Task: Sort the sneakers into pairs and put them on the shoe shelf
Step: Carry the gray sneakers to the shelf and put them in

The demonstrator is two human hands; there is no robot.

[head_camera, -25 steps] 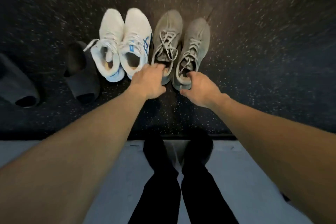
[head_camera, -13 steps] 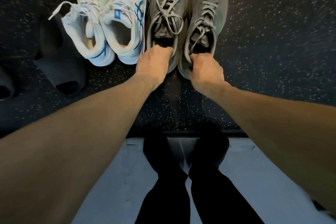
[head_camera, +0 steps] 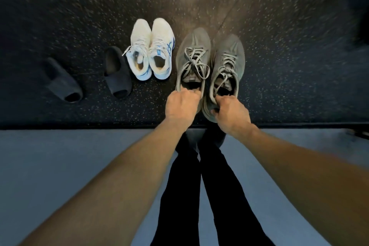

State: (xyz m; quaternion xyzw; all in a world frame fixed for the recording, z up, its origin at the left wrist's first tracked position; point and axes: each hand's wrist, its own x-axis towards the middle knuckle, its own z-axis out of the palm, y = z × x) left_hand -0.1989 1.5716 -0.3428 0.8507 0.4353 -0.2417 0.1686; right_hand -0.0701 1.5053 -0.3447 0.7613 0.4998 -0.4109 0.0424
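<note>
While both arms reach forward from the bottom edge, each hand is closed on the heel collar of one grey sneaker. Left hand (head_camera: 182,106) fingers curled over the back rim of the left grey sneaker (head_camera: 192,56); right hand (head_camera: 232,113) fisted on the heel of the right grey sneaker (head_camera: 227,62), thumb tucked under the heel. Grey pair sits side by side, toes to 12 o'clock, laces loose, roughly at frame centre, slightly toward 1 o'clock. Cannot tell if soles are off the floor or touching. White-and-blue sneaker pair (head_camera: 151,50) stands just beside at 9 o'clock of the grey pair, toes also to 12, apart from it. Two dark slides further toward 9 o'clock: near one (head_camera: 117,74) close to the white pair, far one (head_camera: 61,82) well apart, both angled. All shoes on dark speckled floor (head_camera: 279,66). Lighter blue-grey surface (head_camera: 69,156) fills the 6 o'clock half, with person's dark trouser legs (head_camera: 199,195) between the forearms. Shoe shelf not in view.
</note>
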